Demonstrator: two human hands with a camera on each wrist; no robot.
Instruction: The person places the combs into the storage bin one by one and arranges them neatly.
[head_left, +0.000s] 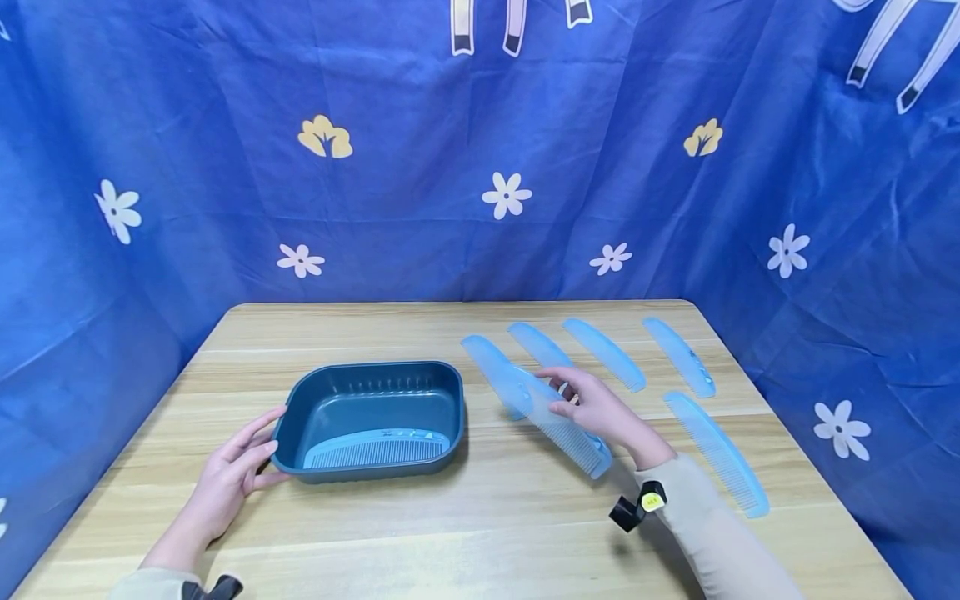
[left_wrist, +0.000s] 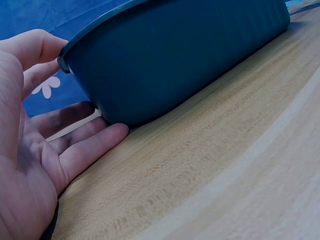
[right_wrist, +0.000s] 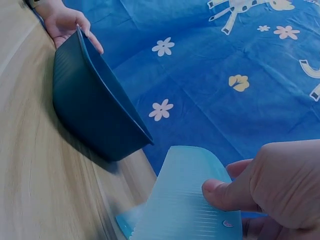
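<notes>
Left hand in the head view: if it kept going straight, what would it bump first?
The dark teal tub, right away. The left hand points at its side, and the fingers look to be touching it, though tiny gaps are hard to judge.

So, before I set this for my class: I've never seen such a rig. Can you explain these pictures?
There is no machine here, just a person working bare-handed. The head picture is taken from the person's head, looking forward and down; the other two are taken from each wrist. On the wood-patterned table stands a dark teal tub with one blue comb inside. The left hand touches the tub's left end. The right hand has another comb in its grip; five more combs lie on the table.
</notes>
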